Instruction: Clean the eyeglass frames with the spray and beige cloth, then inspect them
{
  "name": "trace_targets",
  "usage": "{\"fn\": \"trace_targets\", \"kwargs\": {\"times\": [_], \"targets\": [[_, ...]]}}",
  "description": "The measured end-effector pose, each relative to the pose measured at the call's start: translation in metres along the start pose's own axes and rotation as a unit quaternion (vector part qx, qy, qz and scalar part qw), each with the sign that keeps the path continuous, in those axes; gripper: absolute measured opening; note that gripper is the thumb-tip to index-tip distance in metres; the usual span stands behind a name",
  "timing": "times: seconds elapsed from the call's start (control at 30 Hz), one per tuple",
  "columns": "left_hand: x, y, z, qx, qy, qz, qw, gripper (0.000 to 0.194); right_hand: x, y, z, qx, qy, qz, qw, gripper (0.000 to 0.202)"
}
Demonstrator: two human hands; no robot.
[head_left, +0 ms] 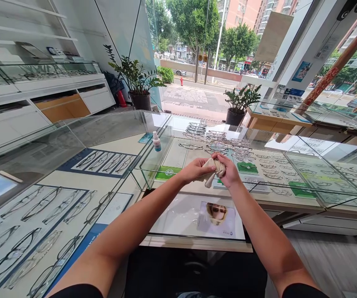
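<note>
My left hand (pixel 195 170) and my right hand (pixel 228 170) meet over the glass counter, both closed on a crumpled beige cloth (pixel 210 178). One end of the cloth hangs down between them. Whether anything is wrapped inside the cloth is hidden. A small white spray bottle (pixel 156 141) with a blue-green label stands upright on the glass, to the left of my hands. A single pair of glasses (pixel 190 146) lies beyond my left hand, and several more pairs (pixel 215 138) sit in rows behind my hands.
Glass display cases (pixel 141 174) with glasses spread to both sides. A picture card (pixel 217 217) lies below my hands. Green boxes (pixel 247 167) are near my right hand. Potted plants (pixel 141 99) stand by the window.
</note>
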State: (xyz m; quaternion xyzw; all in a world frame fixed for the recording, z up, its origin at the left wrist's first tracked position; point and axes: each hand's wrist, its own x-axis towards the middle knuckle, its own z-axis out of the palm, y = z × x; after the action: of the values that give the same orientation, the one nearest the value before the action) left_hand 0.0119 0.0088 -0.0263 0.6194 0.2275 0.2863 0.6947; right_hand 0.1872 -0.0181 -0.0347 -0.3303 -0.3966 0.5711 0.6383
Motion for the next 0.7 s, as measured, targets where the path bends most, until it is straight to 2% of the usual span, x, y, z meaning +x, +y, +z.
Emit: {"fn": "trace_targets", "kwargs": {"times": [0.3, 0.5, 0.7], "targets": [[0.003, -0.004, 0.004, 0.035, 0.035, 0.031, 0.998, 0.069, -0.001, 0.001, 0.0, 0.01, 0.025, 0.018, 0.999, 0.029], [0.006, -0.007, 0.007, 0.029, 0.064, 0.057, 0.996, 0.067, -0.002, 0.0, 0.004, 0.034, 0.039, 0.0, 0.999, 0.029], [0.012, -0.015, 0.014, 0.021, 0.118, 0.092, 0.989, 0.066, -0.002, 0.001, 0.005, 0.037, 0.048, 0.006, 0.998, 0.029]]}}
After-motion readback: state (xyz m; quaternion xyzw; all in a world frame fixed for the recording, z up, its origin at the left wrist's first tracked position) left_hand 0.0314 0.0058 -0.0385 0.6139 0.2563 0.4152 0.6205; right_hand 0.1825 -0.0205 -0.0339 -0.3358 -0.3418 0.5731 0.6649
